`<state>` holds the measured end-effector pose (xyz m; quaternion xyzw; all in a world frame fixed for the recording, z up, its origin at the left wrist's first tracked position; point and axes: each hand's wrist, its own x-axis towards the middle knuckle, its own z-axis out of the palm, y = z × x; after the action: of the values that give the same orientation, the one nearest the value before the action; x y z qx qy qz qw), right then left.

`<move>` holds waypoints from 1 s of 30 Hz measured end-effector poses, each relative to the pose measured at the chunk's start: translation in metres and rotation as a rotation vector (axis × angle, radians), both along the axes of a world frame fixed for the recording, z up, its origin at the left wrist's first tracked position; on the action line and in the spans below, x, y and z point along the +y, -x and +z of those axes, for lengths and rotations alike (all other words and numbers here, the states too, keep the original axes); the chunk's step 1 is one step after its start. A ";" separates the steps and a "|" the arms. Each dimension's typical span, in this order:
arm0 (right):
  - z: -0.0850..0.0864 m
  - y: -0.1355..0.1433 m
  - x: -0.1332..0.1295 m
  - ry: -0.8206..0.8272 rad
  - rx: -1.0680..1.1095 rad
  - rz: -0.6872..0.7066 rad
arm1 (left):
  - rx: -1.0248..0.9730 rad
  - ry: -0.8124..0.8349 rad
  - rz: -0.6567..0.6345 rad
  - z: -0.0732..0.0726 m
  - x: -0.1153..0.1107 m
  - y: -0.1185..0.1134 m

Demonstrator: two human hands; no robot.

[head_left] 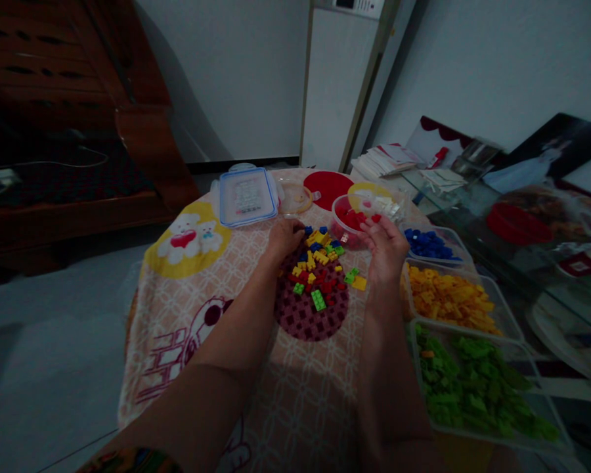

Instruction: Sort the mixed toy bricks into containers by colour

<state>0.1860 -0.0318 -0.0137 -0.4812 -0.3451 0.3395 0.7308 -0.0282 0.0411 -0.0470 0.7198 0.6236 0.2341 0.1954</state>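
A heap of mixed toy building bricks [320,256], red, yellow, blue and green, lies on the patterned tablecloth [295,394]. At the heap's far left edge is my left hand [286,238], its fingers curled inward; whatever they hold is hidden. My right hand [388,246] reaches over the right rim of a clear round tub [343,233] containing red bricks [352,217]. Thumb and fingers pinch a small red brick [375,218] there. Near the right forearm, a yellow brick [359,283] and a green brick [351,275] lie apart from the heap.
Clear containers along the right hold blue bricks [428,244], yellow bricks [448,295] and green bricks [477,387]. White pieces [387,207] sit behind the tub. A blue-rimmed lid [247,197] and a red disc [328,189] lie at the back. A glass table [512,256] stands right.
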 end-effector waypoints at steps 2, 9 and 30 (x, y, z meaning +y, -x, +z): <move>0.000 0.000 0.000 0.017 -0.023 0.012 | 0.002 0.001 -0.002 0.000 0.000 0.000; -0.002 0.002 0.002 -0.031 -0.026 -0.010 | -0.014 0.006 0.008 0.003 -0.003 -0.001; 0.021 0.024 -0.027 0.499 -0.569 0.664 | -0.002 0.015 0.001 0.007 -0.005 -0.002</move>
<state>0.1618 -0.0593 0.0075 -0.5790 -0.5735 0.4811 0.3232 -0.0259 0.0358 -0.0398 0.7177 0.6256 0.2305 0.2013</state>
